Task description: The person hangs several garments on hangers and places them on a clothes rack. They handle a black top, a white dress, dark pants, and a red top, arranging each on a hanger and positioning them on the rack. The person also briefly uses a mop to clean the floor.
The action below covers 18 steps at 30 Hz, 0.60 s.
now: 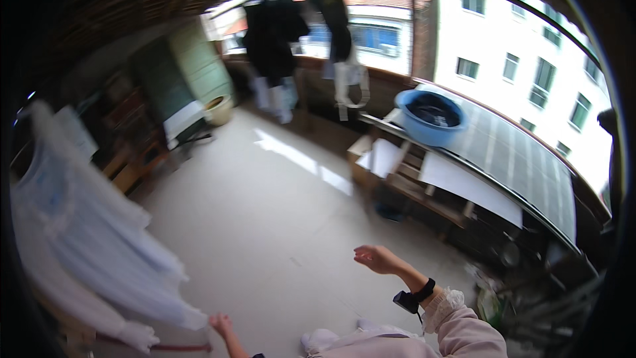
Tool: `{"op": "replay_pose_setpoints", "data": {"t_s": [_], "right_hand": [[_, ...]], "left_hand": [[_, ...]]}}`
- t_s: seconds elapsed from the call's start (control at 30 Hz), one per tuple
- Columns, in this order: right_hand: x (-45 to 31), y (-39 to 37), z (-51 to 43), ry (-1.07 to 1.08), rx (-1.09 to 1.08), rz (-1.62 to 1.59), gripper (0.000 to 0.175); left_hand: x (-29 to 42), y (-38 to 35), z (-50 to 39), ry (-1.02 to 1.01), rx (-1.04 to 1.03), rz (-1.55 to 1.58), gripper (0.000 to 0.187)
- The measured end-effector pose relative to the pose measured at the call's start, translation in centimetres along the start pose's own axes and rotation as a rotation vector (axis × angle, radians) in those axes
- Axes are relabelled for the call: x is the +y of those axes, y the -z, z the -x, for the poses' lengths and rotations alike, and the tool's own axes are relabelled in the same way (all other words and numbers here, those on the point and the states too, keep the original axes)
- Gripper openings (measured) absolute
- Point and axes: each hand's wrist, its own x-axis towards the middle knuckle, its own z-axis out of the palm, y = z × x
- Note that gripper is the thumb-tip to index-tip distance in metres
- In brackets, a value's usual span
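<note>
My left hand [222, 324] is low in the view, at the hem of a pale blue and white garment [109, 248] that hangs at the left; whether the fingers grip the cloth cannot be told. Over the floor [258, 219] my right hand [376, 258] is raised with slightly curled fingers and nothing in it. A black strap with a small black device [407, 302] is on the right wrist. Farther off, a blue plastic basin [432, 129] with dark contents stands on a long grey-topped table [516, 149].
Dark clothes [272, 35] and white straps hang by the open window side. A beige pot [218, 110] stands at the back, near a chair with a white cover [184, 119]. Shelves [427, 204] run under the table. Clutter [492, 298] lies at the right.
</note>
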Motion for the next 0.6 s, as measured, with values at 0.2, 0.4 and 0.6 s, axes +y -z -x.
{"op": "replay_pose_setpoints", "data": {"t_s": [0.2, 0.4, 0.6], "right_hand": [[2.5, 13.6, 4.3, -0.065, 0.535, -0.147, 0.022], [2.8, 25.6, 2.8, -0.113, 0.858, -0.165, 0.023], [8.1, 39.8, -9.0, -0.111, 0.897, 0.317, 0.031]], "left_hand": [[0.0, -25.9, 25.6, -0.069, -1.186, -0.294, 0.023], [3.9, -38.4, 40.9, -0.326, -1.737, -0.210, 0.020], [2.9, -46.5, 43.0, -0.339, -1.894, -0.210, 0.026]]}}
